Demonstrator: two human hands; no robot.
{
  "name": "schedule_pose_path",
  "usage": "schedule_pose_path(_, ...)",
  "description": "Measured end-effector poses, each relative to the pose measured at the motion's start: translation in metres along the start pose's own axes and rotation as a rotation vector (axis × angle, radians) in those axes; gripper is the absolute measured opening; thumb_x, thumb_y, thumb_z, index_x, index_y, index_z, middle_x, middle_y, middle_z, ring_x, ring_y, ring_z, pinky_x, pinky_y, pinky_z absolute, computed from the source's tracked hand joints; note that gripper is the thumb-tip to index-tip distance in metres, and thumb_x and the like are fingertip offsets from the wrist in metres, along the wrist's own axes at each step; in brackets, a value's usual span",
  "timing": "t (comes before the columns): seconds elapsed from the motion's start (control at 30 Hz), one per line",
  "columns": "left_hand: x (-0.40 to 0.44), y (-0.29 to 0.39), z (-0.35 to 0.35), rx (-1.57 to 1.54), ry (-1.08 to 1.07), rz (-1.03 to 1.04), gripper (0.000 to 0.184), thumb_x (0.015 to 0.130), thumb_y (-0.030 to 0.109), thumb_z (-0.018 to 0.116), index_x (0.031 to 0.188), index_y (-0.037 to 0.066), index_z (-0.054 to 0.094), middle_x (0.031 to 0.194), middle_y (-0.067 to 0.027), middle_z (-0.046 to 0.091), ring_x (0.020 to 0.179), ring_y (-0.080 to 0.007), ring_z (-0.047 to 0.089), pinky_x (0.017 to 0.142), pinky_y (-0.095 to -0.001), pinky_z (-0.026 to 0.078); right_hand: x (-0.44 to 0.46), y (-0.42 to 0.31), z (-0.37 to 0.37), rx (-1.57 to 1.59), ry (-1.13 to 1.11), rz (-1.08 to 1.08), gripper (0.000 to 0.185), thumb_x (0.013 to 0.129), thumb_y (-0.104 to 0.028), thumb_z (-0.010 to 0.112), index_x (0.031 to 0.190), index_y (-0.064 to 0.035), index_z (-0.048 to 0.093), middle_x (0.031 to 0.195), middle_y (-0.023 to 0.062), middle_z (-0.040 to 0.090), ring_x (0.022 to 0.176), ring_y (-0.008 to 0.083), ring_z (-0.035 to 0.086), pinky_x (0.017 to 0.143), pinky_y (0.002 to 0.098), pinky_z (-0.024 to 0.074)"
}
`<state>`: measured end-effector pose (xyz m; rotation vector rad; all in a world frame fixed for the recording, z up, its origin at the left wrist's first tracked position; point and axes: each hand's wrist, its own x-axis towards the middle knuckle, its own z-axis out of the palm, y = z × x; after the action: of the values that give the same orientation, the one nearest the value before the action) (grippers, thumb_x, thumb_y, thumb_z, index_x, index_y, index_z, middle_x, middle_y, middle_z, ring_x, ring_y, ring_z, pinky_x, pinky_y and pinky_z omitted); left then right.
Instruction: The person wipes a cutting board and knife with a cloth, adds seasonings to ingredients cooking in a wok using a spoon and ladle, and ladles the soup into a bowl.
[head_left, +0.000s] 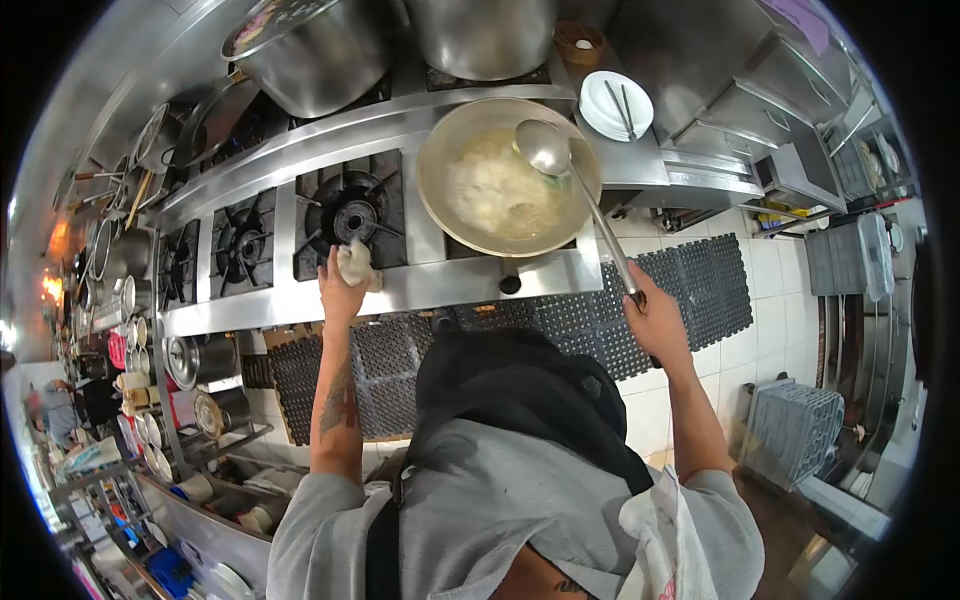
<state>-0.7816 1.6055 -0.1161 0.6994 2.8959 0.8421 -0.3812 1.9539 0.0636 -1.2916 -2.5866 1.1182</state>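
Note:
My right hand [655, 315] is wrapped round the handle of a long metal ladle [543, 148]. The ladle's bowl hangs over the right side of a wide wok [432, 190], which holds bubbling pale liquid with whitish food [490, 190] in it. A bit of green shows near the ladle. Over at the stove's front edge, my left hand [341, 290] is closed on a crumpled white cloth [355, 264]. That cloth is just in front of a bare gas burner [353, 218], left of the wok.
Two large stockpots [320, 60] [483, 35] stand behind the front burners. White plates with chopsticks [615, 105] lie right of the wok. Perforated black mats [690, 290] cover the floor before the stove. A grey crate [795, 430] is at the right, and pots fill the left shelves.

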Motion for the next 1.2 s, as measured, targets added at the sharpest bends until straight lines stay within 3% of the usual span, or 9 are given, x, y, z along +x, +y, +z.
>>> schedule_pose_path(0.2, -0.082, 0.100, 0.032, -0.209, -0.065, -0.113, 0.059, 0.079, 0.029, 0.082, 0.129, 0.005, 0.060, 0.116, -0.0215, 0.065, 0.091, -0.0331, 0.067, 0.085, -0.0428, 0.053, -0.013, 0.044, -0.025, 0.003, -0.173, -0.039, 0.055, 0.090, -0.011, 0.062, 0.143, -0.0034, 0.047, 0.081, 0.0206, 0.066, 0.072, 0.0303, 0.067, 0.066, 0.0405, 0.0522)
schedule_pose_path(0.27, -0.104, 0.149, 0.049, -0.284, -0.144, -0.014, 0.058, 0.080, 0.031, 0.083, 0.128, 0.007, 0.062, 0.103, -0.0166, 0.069, 0.073, -0.0196, 0.066, 0.069, -0.0338, 0.055, -0.015, 0.039, -0.035, 0.248, -0.306, 0.128, 0.053, 0.093, -0.013, 0.061, 0.142, -0.0009, 0.047, 0.083, 0.0141, 0.065, 0.063, 0.0183, 0.062, 0.052, 0.0332, 0.0496)
schedule_pose_path(0.37, -0.124, 0.242, 0.052, -0.437, -0.209, 0.105, 0.051, 0.078, 0.030, 0.083, 0.121, 0.008, 0.067, 0.102, -0.0188, 0.069, 0.074, -0.0254, 0.068, 0.074, -0.0373, 0.055, 0.008, 0.054, -0.042, 1.082, -0.630, 0.377, 0.049, 0.096, -0.007, 0.057, 0.142, 0.0056, 0.042, 0.085, 0.0075, 0.061, 0.053, 0.0097, 0.050, 0.043, 0.0253, 0.0419)
schedule_pose_path(0.47, -0.107, 0.250, 0.091, -0.363, -0.116, 0.230, 0.045, 0.078, 0.026, 0.080, 0.117, 0.007, 0.068, 0.102, -0.0187, 0.071, 0.084, -0.0331, 0.070, 0.082, -0.0422, 0.054, 0.010, 0.053, -0.030, 1.064, -0.596, 0.285, 0.048, 0.098, -0.008, 0.056, 0.143, 0.0034, 0.043, 0.083, 0.0074, 0.060, 0.054, 0.0080, 0.049, 0.042, 0.0243, 0.0414)
schedule_pose_path(0.6, -0.110, 0.245, 0.070, -0.284, -0.100, 0.253, 0.037, 0.080, 0.017, 0.075, 0.115, 0.006, 0.068, 0.099, -0.0182, 0.072, 0.093, -0.0355, 0.069, 0.085, -0.0425, 0.053, 0.010, 0.056, -0.002, -0.110, -0.048, -0.381, 0.055, 0.092, -0.015, 0.062, 0.143, -0.0048, 0.048, 0.088, 0.0163, 0.066, 0.066, 0.0248, 0.061, 0.066, 0.0351, 0.0525)
schedule_pose_path(0.73, -0.109, 0.232, 0.058, -0.270, -0.220, 0.143, 0.055, 0.076, 0.027, 0.082, 0.125, 0.009, 0.063, 0.111, -0.0192, 0.070, 0.100, -0.0364, 0.068, 0.088, -0.0442, 0.053, 0.039, 0.032, -0.006, -0.296, 0.063, -0.331, 0.059, 0.086, -0.013, 0.060, 0.143, -0.0042, 0.047, 0.107, 0.0280, 0.067, 0.096, 0.0445, 0.064, 0.088, 0.0512, 0.0506)
schedule_pose_path(0.93, -0.150, 0.212, 0.025, -0.318, -0.129, 0.109, 0.091, 0.067, 0.033, 0.090, 0.146, 0.016, 0.047, 0.133, -0.0196, 0.052, 0.113, -0.0376, 0.061, 0.089, -0.0450, 0.054, 0.072, 0.050, 0.029, -0.293, 0.170, -0.441, 0.058, 0.087, -0.011, 0.061, 0.142, -0.0011, 0.048, 0.087, 0.0230, 0.069, 0.078, 0.0373, 0.069, 0.071, 0.0488, 0.0550)
schedule_pose_path(1.03, -0.172, 0.183, 0.018, -0.301, -0.113, 0.059, 0.086, 0.069, 0.033, 0.088, 0.144, 0.015, 0.050, 0.126, -0.0195, 0.055, 0.113, -0.0371, 0.059, 0.093, -0.0444, 0.051, 0.055, 0.048, 0.035, 0.648, -0.312, 0.065, 0.054, 0.095, -0.010, 0.059, 0.145, -0.0005, 0.042, 0.080, 0.0076, 0.062, 0.056, 0.0095, 0.054, 0.041, 0.0254, 0.0429)
schedule_pose_path(1.2, -0.211, 0.111, 0.040, -0.226, -0.112, -0.115, 0.079, 0.072, 0.029, 0.086, 0.141, 0.012, 0.051, 0.124, -0.0191, 0.055, 0.112, -0.0380, 0.058, 0.094, -0.0448, 0.050, 0.060, 0.054, -0.004, 1.297, -0.651, 0.391, 0.042, 0.096, -0.009, 0.059, 0.136, -0.0004, 0.049, 0.082, 0.0077, 0.063, 0.052, 0.0112, 0.053, 0.043, 0.0273, 0.0445)
